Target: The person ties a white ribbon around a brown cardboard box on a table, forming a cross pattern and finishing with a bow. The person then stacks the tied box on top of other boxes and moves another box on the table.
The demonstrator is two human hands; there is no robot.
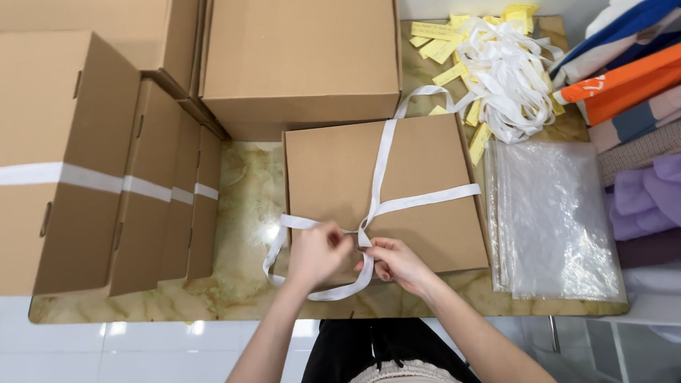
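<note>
- Far left on the counter (240,202): four flat boxes standing on edge (89,173) in a row, each crossed by a white band; behind them, two larger closed cartons (301,52).
- The left hand (316,253) sits at the near left edge of the flat cardboard box (426,164), fingers closed in a pinch on the white ribbon (381,163) just left of the crossing.
- The ribbon wraps the box in a cross: one run goes straight away from the hands, the other slants off to the right. A loose loop hangs over the near edge below both hands.
- The right hand (396,263) pinches the same ribbon just right of the crossing. Both hands lie equally near it, nearly touching.
- Right: one stack of clear plastic bags (553,224), a heap of white ribbons with yellow tags (499,68) behind it, and folded fabrics (650,113) at the far edge.
</note>
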